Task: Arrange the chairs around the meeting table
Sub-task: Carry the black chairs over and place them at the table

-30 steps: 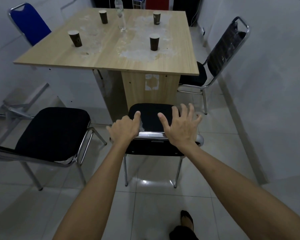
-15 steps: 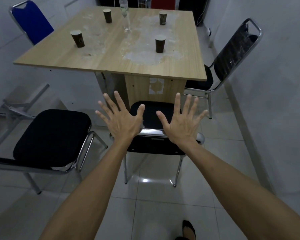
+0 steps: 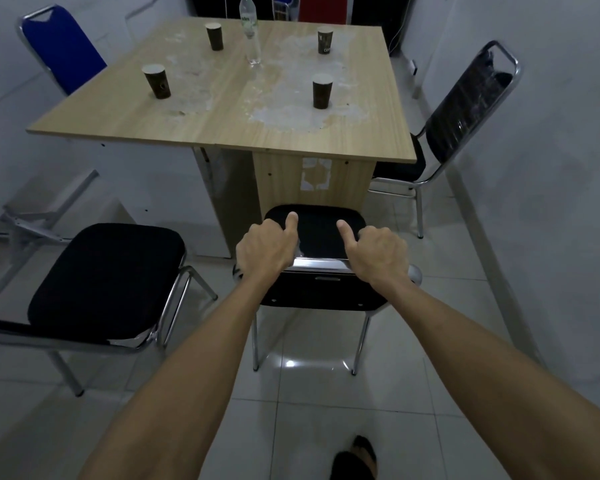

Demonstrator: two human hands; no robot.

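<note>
Left hand: left hand (image 3: 264, 249) curled over the chrome top rail (image 3: 321, 264) of the near black chair (image 3: 317, 233), thumb lying forward toward 12 o'clock.
Right hand: right hand (image 3: 378, 254) grips the same rail, thumb likewise forward.
Chair position: seat front just under the near edge of the meeting table (image 3: 222, 109), backrest at 6 o'clock of it.
Doing it well: likely a straight push toward 12 o'clock; even pressure from both hands should keep the legs from skewing.
Risk: seat may meet the table's wooden pedestal (image 3: 312, 181).
Other chairs: black chair (image 3: 108, 282) at 9 o'clock, well apart from the table; black chair (image 3: 465, 112) at 2 o'clock; blue chair (image 3: 63, 53) at 10 o'clock.
Containers: four dark paper cups (image 3: 322, 91), contents not visible; clear plastic bottle (image 3: 251, 32), fill level unclear.
</note>
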